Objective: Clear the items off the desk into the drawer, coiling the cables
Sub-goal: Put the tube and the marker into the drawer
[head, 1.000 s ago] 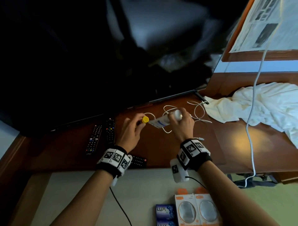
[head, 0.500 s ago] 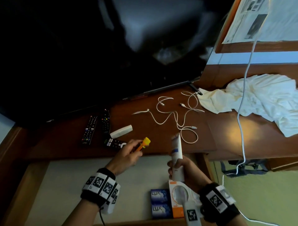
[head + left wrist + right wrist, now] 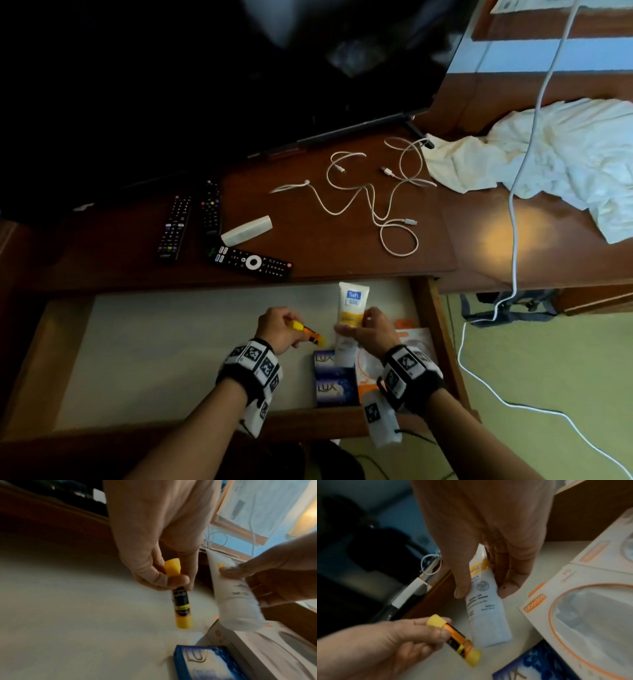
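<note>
Head view: both hands are over the open drawer. The left hand grips a yellow glue stick in curled fingers; the right hand holds a white tube upright, cap end down, just above the soap boxes and the orange-trimmed packs lying at the drawer's 3 o'clock side. On the counter the white cables lie uncoiled at 12 o'clock from the hands, with three remotes and a white stick-shaped item at 10 o'clock.

Left wrist view: thumb and fingers pinch the glue stick near its upper cap, its lower end hanging clear of the drawer floor. The tube's lower end hangs close over a pack; contact cannot be confirmed.

Right wrist view: thumb and fingers clamp the tube at mid-body, with the glue stick just beside it at 8 o'clock.

Risks, as judged: released upright, the tube would likely topple onto the packs; the glue stick, being round, may roll on the bare drawer floor. The hands are close and could knock each other on release.
</note>
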Tool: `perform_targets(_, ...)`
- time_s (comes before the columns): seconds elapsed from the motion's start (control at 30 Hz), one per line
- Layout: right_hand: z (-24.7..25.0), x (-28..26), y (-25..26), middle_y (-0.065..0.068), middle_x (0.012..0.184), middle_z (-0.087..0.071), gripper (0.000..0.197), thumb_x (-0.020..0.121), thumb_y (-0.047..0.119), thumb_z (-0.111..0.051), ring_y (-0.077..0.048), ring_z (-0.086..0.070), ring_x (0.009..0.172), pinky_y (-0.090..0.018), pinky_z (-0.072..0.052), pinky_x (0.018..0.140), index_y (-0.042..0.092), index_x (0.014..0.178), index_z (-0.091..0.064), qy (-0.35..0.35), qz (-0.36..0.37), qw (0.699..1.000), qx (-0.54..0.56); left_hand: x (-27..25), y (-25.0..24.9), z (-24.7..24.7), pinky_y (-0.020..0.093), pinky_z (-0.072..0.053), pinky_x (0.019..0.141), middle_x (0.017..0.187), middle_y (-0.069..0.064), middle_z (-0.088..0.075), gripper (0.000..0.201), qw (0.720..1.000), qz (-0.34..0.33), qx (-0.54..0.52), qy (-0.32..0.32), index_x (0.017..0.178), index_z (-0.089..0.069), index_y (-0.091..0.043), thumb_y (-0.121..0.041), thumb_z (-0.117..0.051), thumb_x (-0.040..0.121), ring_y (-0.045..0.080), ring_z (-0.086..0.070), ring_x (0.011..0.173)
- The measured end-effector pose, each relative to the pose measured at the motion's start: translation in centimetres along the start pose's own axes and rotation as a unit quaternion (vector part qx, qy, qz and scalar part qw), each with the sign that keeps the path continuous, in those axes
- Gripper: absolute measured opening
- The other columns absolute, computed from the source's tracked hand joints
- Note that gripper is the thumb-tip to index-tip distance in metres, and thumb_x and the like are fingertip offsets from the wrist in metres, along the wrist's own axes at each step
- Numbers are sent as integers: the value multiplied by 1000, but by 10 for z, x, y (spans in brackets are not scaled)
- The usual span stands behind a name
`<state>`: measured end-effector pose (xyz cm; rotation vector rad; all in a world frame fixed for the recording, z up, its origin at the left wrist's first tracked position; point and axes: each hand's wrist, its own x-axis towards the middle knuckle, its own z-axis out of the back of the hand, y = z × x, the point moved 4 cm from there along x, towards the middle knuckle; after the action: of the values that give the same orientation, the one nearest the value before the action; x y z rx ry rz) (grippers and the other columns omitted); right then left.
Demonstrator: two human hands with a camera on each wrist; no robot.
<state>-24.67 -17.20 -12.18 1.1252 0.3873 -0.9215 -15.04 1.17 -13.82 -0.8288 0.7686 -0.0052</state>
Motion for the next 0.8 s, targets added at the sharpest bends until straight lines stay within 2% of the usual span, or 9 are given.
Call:
perform_targets(0.07, -4, 21, 2, -5, 100, -72, 50, 58, 41, -87, -22, -68, 87, -36, -55, 74, 19, 94, -61, -16, 29, 999, -41, 9, 1, -5, 18, -52, 51, 65, 3, -68, 25, 999, 7, -22, -24, 82, -74, -10, -3, -85, 61, 6, -61, 46)
perform_targets(0.1, -6, 27, 5, -4, 101, -72, 53, 59, 40, -87, -19, -67, 86, -30, -51, 71, 17, 100, -63, -16, 36, 997, -59, 15, 1, -8, 19, -53, 56, 66, 2, -69, 24, 999, 10, -33, -27, 84, -76, -12, -6, -85, 62, 7, -63, 53)
perform_targets(0.17, -8, 37, 12, -4, 102, -71, 54, 61, 34, -88, -16, -64, 84, -24, -45, 69, 14, 105, -64, -14, 47, 995, -81, 27, 5, -15, 29, -57, 74, 78, 3, -71, 23, 998, 17, -46, -28, 90, -77, -14, -13, -84, 67, 15, -65, 74)
perform_targets(0.23, -12, 50, 13, -6, 105, -72, 54, 61, 31, -88, -18, -66, 89, -24, -48, 72, 12, 106, -65, -14, 49, 993, -107, 37, 7, -23, 36, -56, 82, 83, 5, -71, 19, 999, 26, -33, -21, 92, -76, -12, -18, -80, 74, 19, -63, 79)
perform_targets(0.3, -17, 60, 9, -8, 109, -72, 57, 62, 33, -88, -21, -67, 96, -25, -50, 78, 11, 109, -64, -2, 45, 989, -143, 43, 7, -30, 38, -58, 81, 87, 9, -73, 19, 999, 32, -16, -12, 91, -75, -8, -19, -78, 76, 22, -66, 79)
perform_targets(0.4, -25, 68, 6, -9, 113, -69, 57, 65, 37, -85, -26, -65, 102, -26, -50, 83, 14, 111, -61, 24, 44, 982, -182, 47, 10, -36, 37, -57, 83, 94, 9, -72, 31, 997, 65, -26, -32, 99, -72, -4, -14, -82, 72, 25, -68, 89)
perform_targets(0.47, -28, 72, 6, -10, 114, -67, 59, 66, 45, -81, -31, -64, 103, -37, -53, 90, 15, 112, -59, 22, 37, 976, -215, 50, 12, -40, 38, -58, 84, 94, 10, -71, 33, 994, 91, -40, -44, 97, -71, -3, -12, -85, 69, 25, -68, 90)
perform_targets(0.53, -29, 77, 5, -11, 116, -66, 63, 66, 51, -79, -33, -64, 104, -43, -53, 91, 15, 114, -58, 26, 20, 969, -244, 53, 12, -43, 41, -59, 80, 95, 12, -73, 27, 992, 107, -43, -54, 89, -71, -6, -11, -86, 67, 27, -70, 87)
perform_targets(0.8, -32, 91, -4, -16, 123, -61, 69, 72, 47, -77, -36, -59, 111, -44, -49, 93, 8, 121, -49, 20, 21, 963, -267, 62, 11, -55, 40, -60, 79, 93, 16, -74, 28, 990, 121, -46, -51, 83, -71, -6, -10, -88, 62, 28, -71, 84)
